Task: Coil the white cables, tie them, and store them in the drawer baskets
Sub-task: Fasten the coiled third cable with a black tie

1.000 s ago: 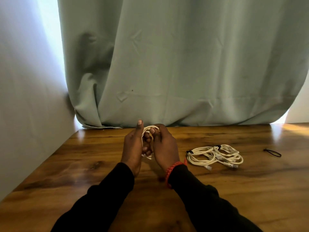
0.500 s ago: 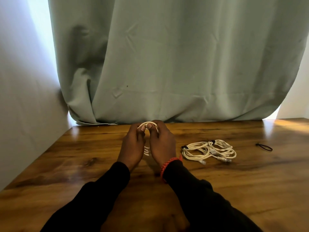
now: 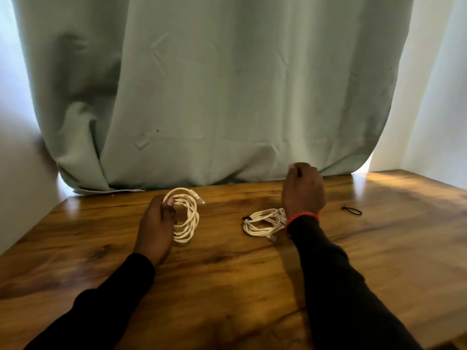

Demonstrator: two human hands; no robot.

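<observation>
Your left hand grips the coiled cable; your right hand, fingers curled, holds nothing above the tied bundle.

Dim indoor scene, backlit. Daylight leaks round both sides of the curtain, blown out white at the left and right edges. Glare patches sit on the wooden table at its far corners, with a warm sunlit streak far right. Soft arm shadows fall on the tabletop. The right hand is motion-blurred. Wide-angle bowing bends the curtain edges. Overall soft, slightly smeary detail.
</observation>
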